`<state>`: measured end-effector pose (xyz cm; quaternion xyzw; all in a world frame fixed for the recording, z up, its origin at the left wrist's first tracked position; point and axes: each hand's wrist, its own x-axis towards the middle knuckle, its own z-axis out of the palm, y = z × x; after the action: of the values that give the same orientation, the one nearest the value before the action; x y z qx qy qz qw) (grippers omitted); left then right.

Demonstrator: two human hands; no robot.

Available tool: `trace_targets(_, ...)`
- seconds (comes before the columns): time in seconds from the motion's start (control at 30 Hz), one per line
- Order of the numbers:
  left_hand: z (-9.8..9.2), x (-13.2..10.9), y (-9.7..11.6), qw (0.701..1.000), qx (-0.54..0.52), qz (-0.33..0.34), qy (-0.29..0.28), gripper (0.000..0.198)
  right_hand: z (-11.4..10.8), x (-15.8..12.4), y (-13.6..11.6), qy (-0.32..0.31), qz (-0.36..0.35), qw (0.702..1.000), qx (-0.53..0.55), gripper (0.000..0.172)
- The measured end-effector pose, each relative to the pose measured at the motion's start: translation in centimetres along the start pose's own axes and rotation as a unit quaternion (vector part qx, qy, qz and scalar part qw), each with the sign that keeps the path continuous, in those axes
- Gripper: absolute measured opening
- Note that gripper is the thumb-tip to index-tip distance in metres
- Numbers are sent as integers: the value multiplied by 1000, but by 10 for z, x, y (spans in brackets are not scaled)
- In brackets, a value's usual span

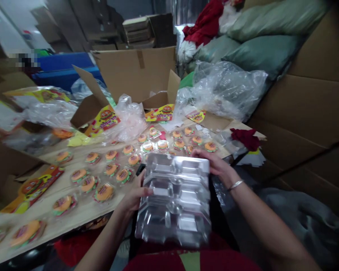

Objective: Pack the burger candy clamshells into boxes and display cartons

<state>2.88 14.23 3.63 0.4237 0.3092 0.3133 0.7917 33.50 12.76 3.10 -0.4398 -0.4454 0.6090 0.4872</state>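
Observation:
Between my two hands, close to my body, is a stack of clear plastic blister trays (175, 199) with moulded compartments. My left hand (138, 192) grips its left side, the thumb lying over the top face. At the upper right corner, my right hand (211, 163) has its fingers curled round the edge. Just beyond the trays, many small burger-shaped pieces in clear wrapping lie scattered over the table; one wrapped burger (125, 175) is near my left hand, and another burger (210, 146) is near my right hand.
Printed display boxes (101, 120) and crumpled clear plastic (130, 122) stand along the far side of the wooden table (56, 233). Behind rises an open carton (135, 71). A dark red cloth (245, 138) lies at the right corner, with large cartons (307, 113) beyond.

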Motion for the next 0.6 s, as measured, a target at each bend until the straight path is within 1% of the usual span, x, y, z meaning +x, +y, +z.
trace_targets(0.03, 3, 1, 5, 1000, 9, -2, -24, 87, -4, 2, -13, -67, 5, 997, -39, 51)
trace_targets(0.07, 7, 2, 10, 999, 18, -2, -48, 90, -5, 4, -27, -141, 14, 986, -83, 51)
trace_targets(0.13, 14, 4, 17, 995, 37, 3, -90, 95, -2, 9, -53, -274, 26, 945, -174, 54)
trace_targets(0.17, 18, 5, 19, 993, 45, 8, -106, 96, 3, 10, -64, -318, 28, 924, -210, 59)
trace_targets(0.2, 22, 5, 20, 992, 51, 13, -118, 98, 9, 9, -72, -344, 29, 908, -236, 63)
trace_targets(0.23, 25, 4, 20, 990, 56, 18, -127, 99, 14, 7, -78, -354, 30, 900, -251, 66)
trace_targets(0.27, 27, 3, 19, 989, 56, 21, -135, 99, 18, 4, -81, -350, 33, 901, -255, 68)
trace_targets(0.33, 26, 1, 17, 987, 47, 29, -148, 94, 17, -4, -80, -314, 49, 917, -240, 71)
trace_targets(0.37, 22, 1, 17, 987, 50, 36, -149, 90, 10, -9, -78, -281, 56, 932, -222, 71)
trace_targets(0.4, 13, 3, 19, 987, 66, 47, -139, 85, -1, -14, -76, -234, 59, 950, -200, 71)
trace_targets(0.43, 1, 6, 24, 988, 97, 61, -106, 80, -16, -18, -75, -174, 56, 967, -177, 70)
trace_targets(0.47, -17, 12, 32, 985, 144, 79, -54, 76, -36, -22, -75, -103, 45, 981, -157, 68)
trace_targets(0.5, -38, 19, 43, 974, 203, 95, 26, 70, -58, -25, -77, -26, 26, 989, -143, 66)
trace_targets(0.53, -62, 29, 58, 954, 252, 100, 128, 68, -82, -27, -81, 53, -1, 989, -136, 63)
trace_targets(0.57, -87, 40, 75, 927, 291, 105, 213, 68, -107, -27, -86, 130, -34, 981, -137, 59)
trace_targets(0.6, -112, 52, 95, 892, 319, 114, 300, 73, -132, -25, -94, 205, -78, 965, -143, 54)
